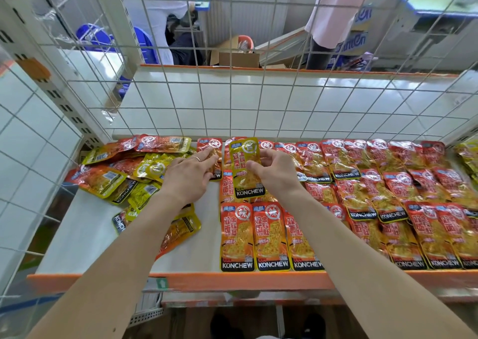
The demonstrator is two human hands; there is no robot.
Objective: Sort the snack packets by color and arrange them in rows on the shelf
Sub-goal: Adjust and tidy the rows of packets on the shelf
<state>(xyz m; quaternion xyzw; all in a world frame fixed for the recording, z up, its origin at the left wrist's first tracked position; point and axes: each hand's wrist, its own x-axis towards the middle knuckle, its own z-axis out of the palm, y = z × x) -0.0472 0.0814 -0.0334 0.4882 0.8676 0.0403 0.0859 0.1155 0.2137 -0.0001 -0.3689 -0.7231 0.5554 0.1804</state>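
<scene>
Pinching a yellow packet (pixel 245 168) by its right edge, the right hand (pixel 274 168) holds it upright-facing, print toward the camera, with the thumb on the front and the curled fingers behind. The packet sits over the left end of the rows of red packets (pixel 362 209), overlapping several of them; whether it touches them cannot be determined.

The left hand (pixel 188 176) lies palm down with the fingers extended and nearly straight. The fingertips rest on a red packet (pixel 210 143) in the back row, just left of the yellow packet. No grip is formed. A ring (pixel 197 158) is visible on one finger.

Layout of the shelf (pixel 85 235):
- Right and centre: red packets arranged in rows from the back to the orange front edge (pixel 232 279), labels upright, neighbouring packets overlapping.
- Left: a mixed pile (pixel 124 173) of yellow and red packets lying at varied angles, some face down, partly under the left forearm.
- Far right: further yellow packets (pixel 468 155), beside the red rows, cut off by the frame edge.
- Between the pile and the rows: a bare strip of white shelf surface.

A wire grid (pixel 258 101) closes the back and both sides of the shelf. Beyond it stand two people, seen only in part, and cardboard boxes lie on the floor.
</scene>
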